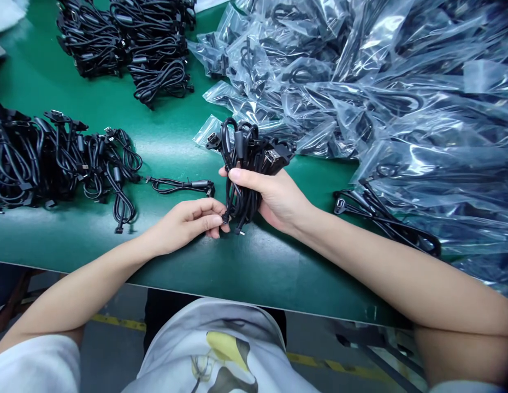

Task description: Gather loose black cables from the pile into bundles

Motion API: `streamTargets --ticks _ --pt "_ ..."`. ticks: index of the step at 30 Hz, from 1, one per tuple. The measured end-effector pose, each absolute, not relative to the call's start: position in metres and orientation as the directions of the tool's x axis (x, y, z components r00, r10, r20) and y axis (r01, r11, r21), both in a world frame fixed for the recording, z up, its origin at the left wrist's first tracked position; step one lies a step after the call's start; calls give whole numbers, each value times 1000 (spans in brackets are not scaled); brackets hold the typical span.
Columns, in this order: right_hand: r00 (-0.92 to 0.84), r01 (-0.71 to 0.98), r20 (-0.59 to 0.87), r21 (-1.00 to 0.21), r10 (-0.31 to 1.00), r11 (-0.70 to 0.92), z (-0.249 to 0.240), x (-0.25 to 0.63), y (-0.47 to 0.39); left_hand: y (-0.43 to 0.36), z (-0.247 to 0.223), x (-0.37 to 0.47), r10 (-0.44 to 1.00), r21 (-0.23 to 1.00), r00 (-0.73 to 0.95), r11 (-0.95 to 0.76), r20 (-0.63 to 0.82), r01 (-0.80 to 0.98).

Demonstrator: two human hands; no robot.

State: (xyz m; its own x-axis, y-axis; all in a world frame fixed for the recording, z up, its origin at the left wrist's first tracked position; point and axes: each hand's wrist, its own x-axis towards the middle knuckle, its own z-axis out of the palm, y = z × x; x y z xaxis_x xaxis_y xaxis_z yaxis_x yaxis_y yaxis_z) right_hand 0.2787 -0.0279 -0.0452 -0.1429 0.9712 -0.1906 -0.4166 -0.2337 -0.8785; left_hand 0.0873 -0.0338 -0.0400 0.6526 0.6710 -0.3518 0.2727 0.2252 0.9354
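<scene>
My right hand [274,194] is wrapped round a bunch of coiled black USB cables [248,158], raised over the green table. Metal plugs stick out at the top of the bunch, and smaller connectors hang from its lower end. At that lower end, the thumb and fingers of my left hand [202,218] pinch a small black cable connector [225,217]. One tied cable [178,185] lies on the table just behind my left hand. The palm side of the bunch is hidden by my right fingers.
Loose tied cables [65,158] are heaped at the left. Stacked cable bundles [155,49] lie at the back left. Clear plastic bags of cables [319,87] cover the back right. An unbagged black cable [385,218] rests near my right forearm. The green table's [188,273] front edge is close to my body.
</scene>
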Motion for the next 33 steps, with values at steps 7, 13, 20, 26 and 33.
streamTargets --ticks 7,13,20,26,33 --pt "-107 -440 -219 -864 970 -244 -51 278 -27 -34 -42 87 668 932 650 277 -362 235" --pt "-103 -438 -286 -847 953 -302 -53 278 -27 -35 -43 86 669 934 653 279 -355 222" --pt "-107 -455 -295 -834 950 -310 -53 277 -26 -35 -41 87 675 931 641 263 -366 254" --pt "-107 -448 -307 -834 946 -321 -52 278 -28 -35 -41 88 678 938 649 222 -345 266" --pt "-148 -465 -219 -845 964 -263 -44 276 -33 -36 -42 87 690 941 648 158 -323 300"
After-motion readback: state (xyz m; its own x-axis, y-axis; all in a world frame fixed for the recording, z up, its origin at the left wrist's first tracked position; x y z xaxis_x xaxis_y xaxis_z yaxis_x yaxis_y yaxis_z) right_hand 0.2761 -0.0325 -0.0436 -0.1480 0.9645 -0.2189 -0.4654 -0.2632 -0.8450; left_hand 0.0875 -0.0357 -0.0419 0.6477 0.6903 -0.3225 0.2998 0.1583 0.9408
